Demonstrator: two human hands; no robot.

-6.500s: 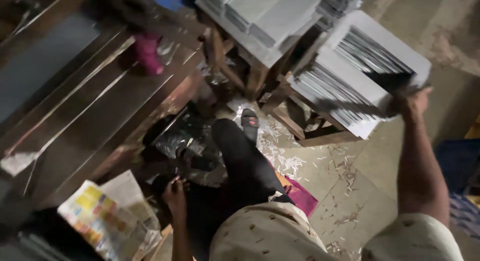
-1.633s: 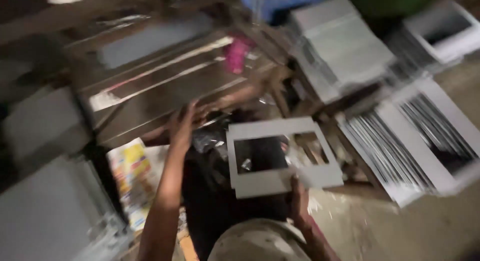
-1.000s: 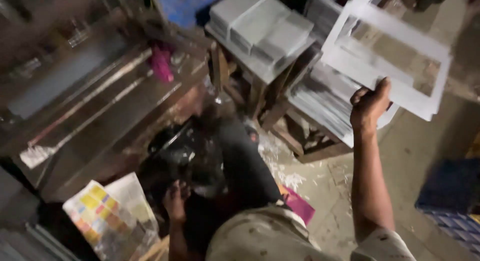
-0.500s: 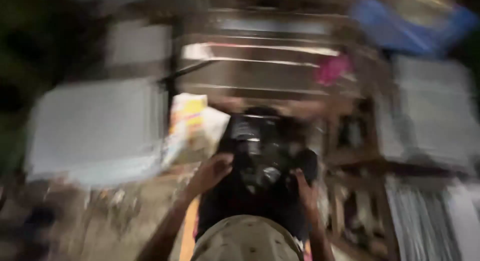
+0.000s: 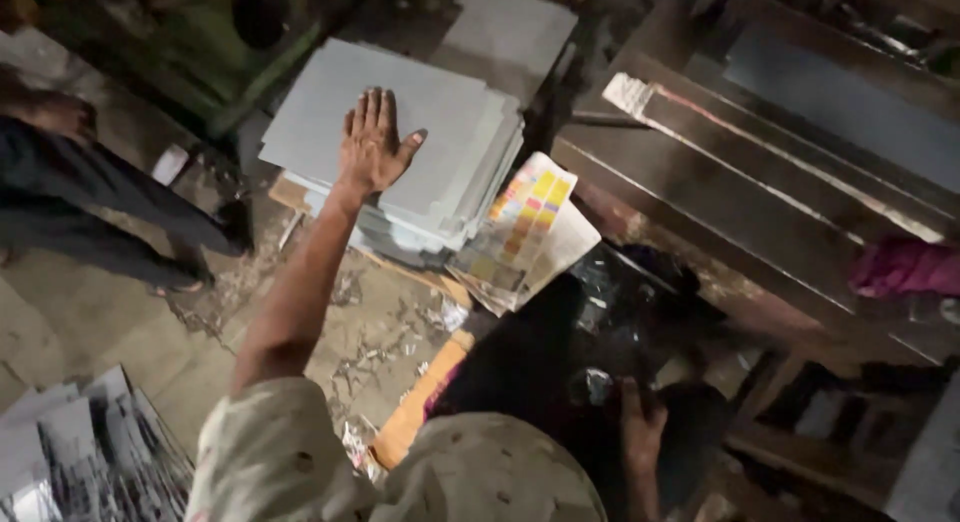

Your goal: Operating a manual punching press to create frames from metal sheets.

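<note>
My left hand (image 5: 372, 140) lies flat with fingers spread on top of a stack of grey square sheets (image 5: 430, 152) at the upper middle. It holds nothing. My right hand (image 5: 640, 427) rests low at the right on a dark lap, next to a dark crumpled bag (image 5: 625, 302); whether it holds anything there is hidden in shadow. A sheet of paper with coloured squares (image 5: 525, 227) leans against the right side of the grey stack.
A long dark metal machine bed (image 5: 760, 182) runs across the upper right, with a pink cloth (image 5: 905, 267) on it. Another person's dark-trousered legs (image 5: 110, 207) stand at the left. More sheets (image 5: 80, 452) lie at the bottom left. Scraps litter the floor (image 5: 375, 327).
A second ago my right hand held a white frame up at the right; that frame is out of view. My view has swung left, and my left hand has reached out onto the grey stack.
</note>
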